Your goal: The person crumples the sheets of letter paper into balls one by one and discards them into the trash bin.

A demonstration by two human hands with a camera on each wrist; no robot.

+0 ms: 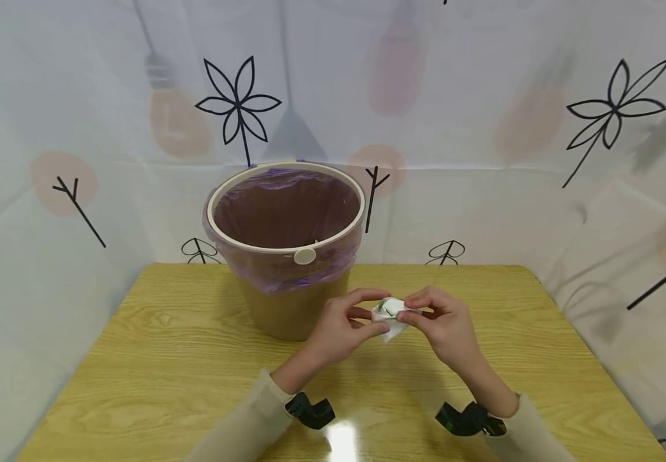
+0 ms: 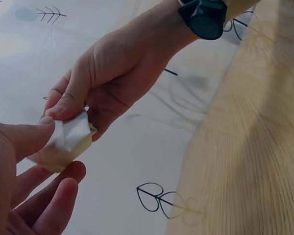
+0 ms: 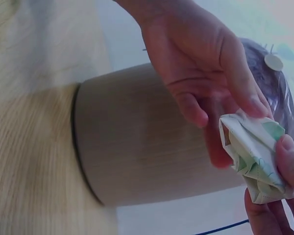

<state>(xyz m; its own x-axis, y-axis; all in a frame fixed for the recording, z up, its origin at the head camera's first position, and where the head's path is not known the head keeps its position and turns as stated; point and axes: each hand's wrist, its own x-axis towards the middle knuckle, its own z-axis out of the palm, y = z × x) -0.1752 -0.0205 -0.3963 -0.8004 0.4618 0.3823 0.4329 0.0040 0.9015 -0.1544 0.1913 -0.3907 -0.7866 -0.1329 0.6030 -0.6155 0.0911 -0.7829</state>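
Both hands hold a small folded white paper wrapper (image 1: pixel 391 309) with pale green print, raised over the table in front of the bin. In the head view, my left hand (image 1: pixel 337 326) pinches its left side between thumb and fingers. At the opposite side, the thumb and fingertips of my right hand (image 1: pixel 447 328) grip it. Layered folds and green markings show on the wrapper (image 3: pixel 255 159) in the right wrist view. What lies inside the folds is hidden.
A brown bin (image 1: pixel 287 314) with a pale rim and a purple liner bag (image 1: pixel 287 269) stands behind and left of the hands. The wooden table (image 1: pixel 165 359) meets a white patterned cloth (image 1: pixel 471 212) at the back and sides. Dark devices are strapped to both wrists.
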